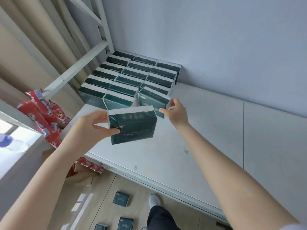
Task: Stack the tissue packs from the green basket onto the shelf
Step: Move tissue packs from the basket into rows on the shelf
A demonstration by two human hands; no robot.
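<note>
Several dark green tissue packs (132,75) stand upright in three rows at the back left corner of the white shelf (207,127). My left hand (93,125) holds one dark green tissue pack (134,128) by its left edge, above the shelf in front of the rows. My right hand (176,112) pinches the right end of another tissue pack (151,100), which leans tilted at the front of the right row. The green basket is not in view.
Red printed packages (44,113) lie left of the shelf beside beige curtains. White frame bars (78,63) cross above the rows. On the wooden floor below lie three loose green packs (121,198), next to my shoe (154,200). A grey wall backs the shelf.
</note>
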